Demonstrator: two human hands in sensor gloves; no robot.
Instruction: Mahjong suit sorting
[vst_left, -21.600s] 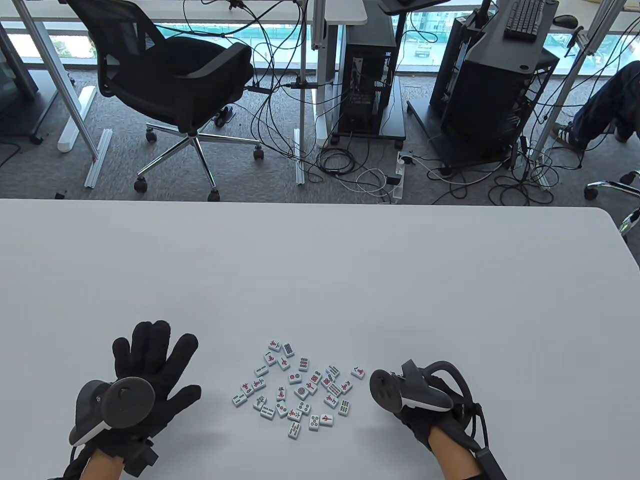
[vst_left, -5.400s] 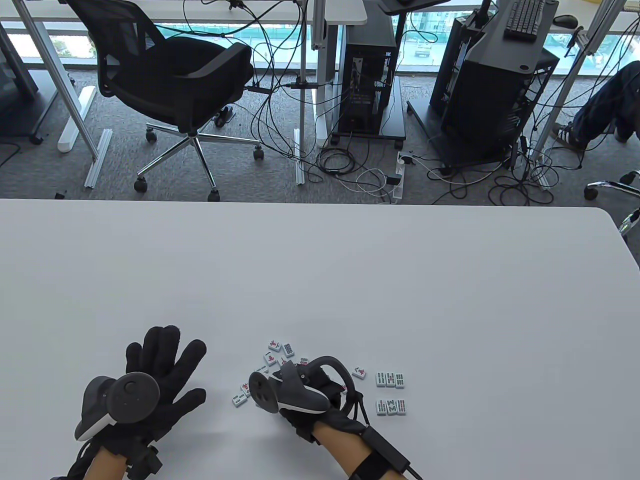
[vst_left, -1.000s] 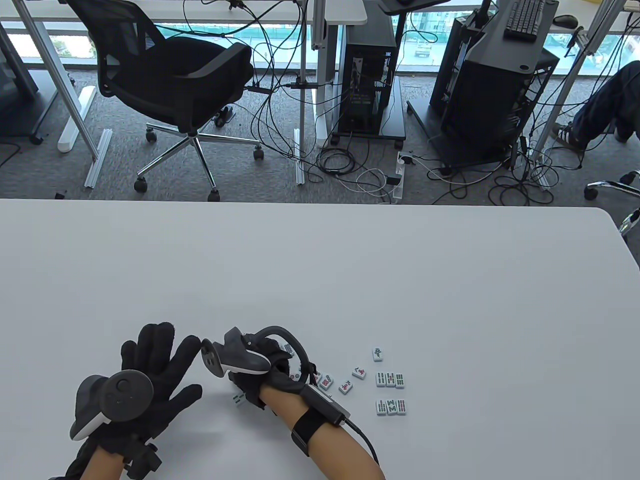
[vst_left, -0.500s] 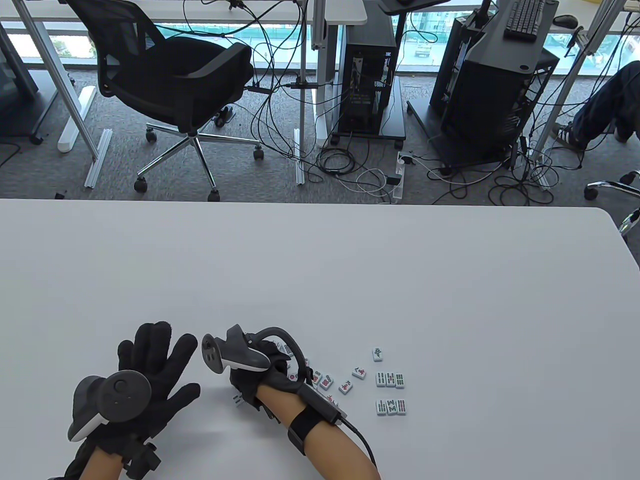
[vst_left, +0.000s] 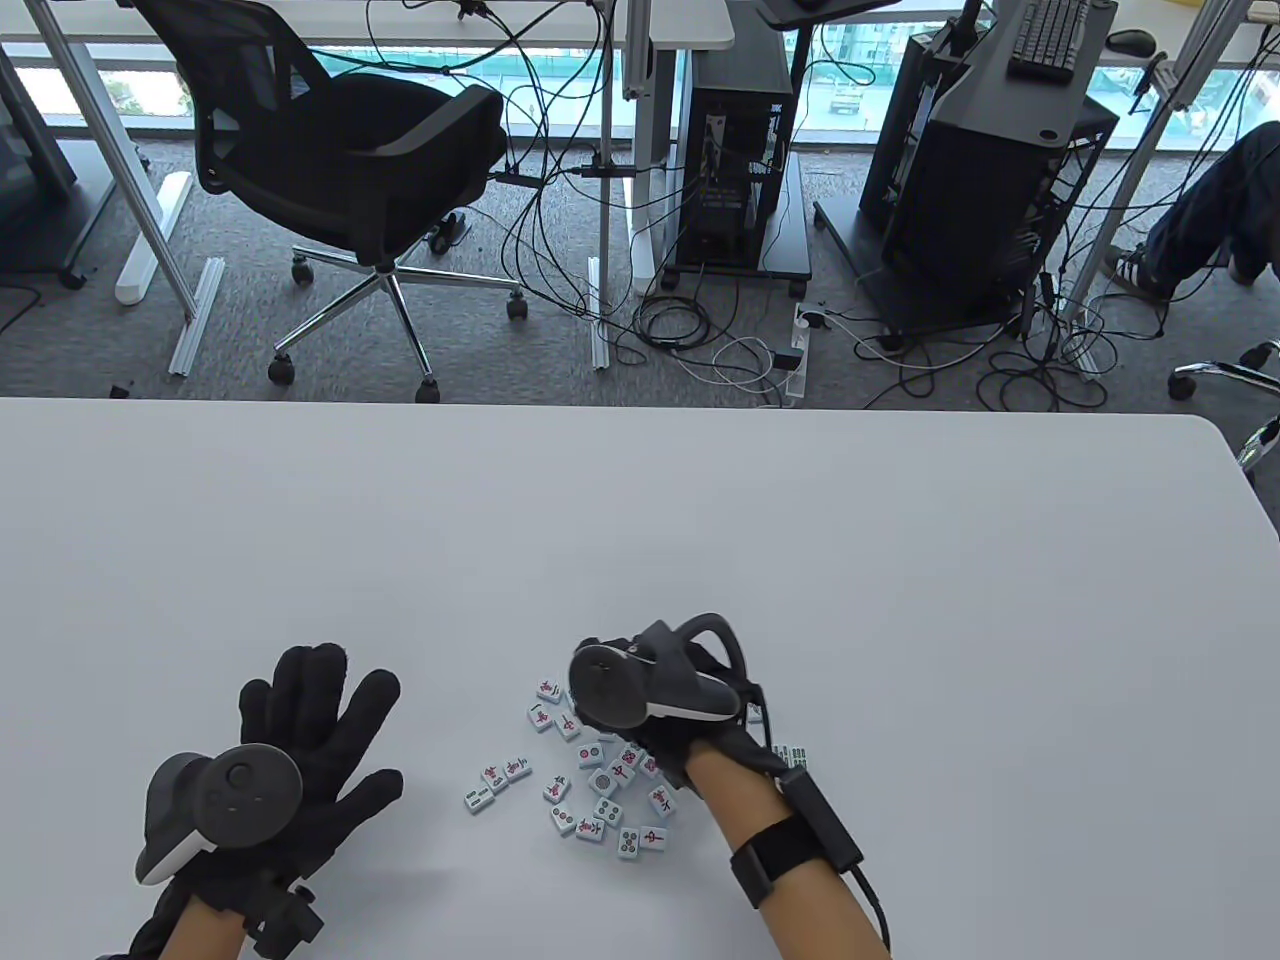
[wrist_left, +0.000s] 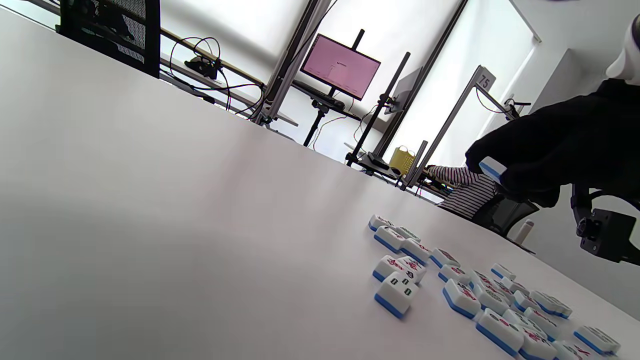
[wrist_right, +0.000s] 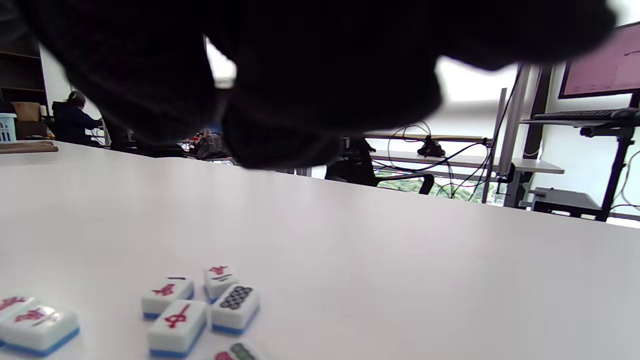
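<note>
Right hand (wrist_left: 555, 150) pinches tile (wrist_left: 491, 167) above pile (vst_left: 590, 780).

White, blue-backed mahjong tiles (vst_left: 590, 780) lie scattered face-up; one tile (wrist_left: 492, 168) is lifted.

Bare table (vst_left: 640, 520) beyond the loose tiles (vst_left: 590, 780); right hand (vst_left: 690, 720) above them.

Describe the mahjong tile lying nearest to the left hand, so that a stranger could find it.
On the white table, look between the two hands at the loose tiles. The tile lies at the cluster's left edge, closest to the left hand. It shows small green marks; its nearest neighbours show red characters.
</note>
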